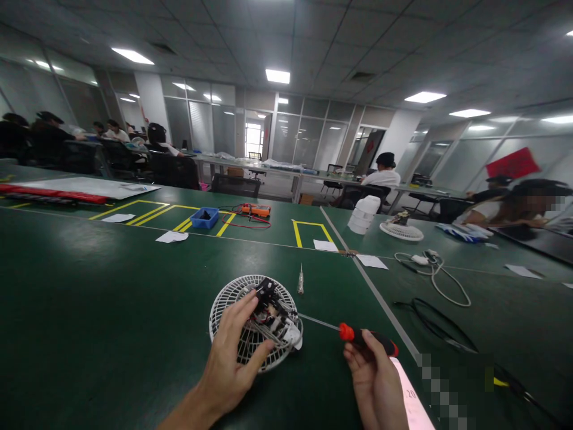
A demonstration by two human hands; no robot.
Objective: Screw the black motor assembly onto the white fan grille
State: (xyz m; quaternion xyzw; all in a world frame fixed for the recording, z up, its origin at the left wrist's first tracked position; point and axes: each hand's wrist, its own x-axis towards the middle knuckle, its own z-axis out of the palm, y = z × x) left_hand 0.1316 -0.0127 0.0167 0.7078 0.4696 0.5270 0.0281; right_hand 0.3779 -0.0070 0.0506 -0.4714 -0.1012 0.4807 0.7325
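A round white fan grille lies on the green table, with an exposed fan motor assembly of black, metal and white parts and wires on top. My left hand holds this fan assembly, fingertips on the black part and thumb on the near side by the cables. In my right hand is a red and black screwdriver, its shaft pointing left. The screwdriver's tip meets the right side of the motor assembly; the exact contact spot is too small to make out. A small clear-handled screwdriver lies just beyond the grille.
Beyond are a blue tray with dark parts, an orange multimeter with leads, and paper slips. To the right lie a white cable, a black cable, a white cylindrical part and another fan grille. Other people sit farther off.
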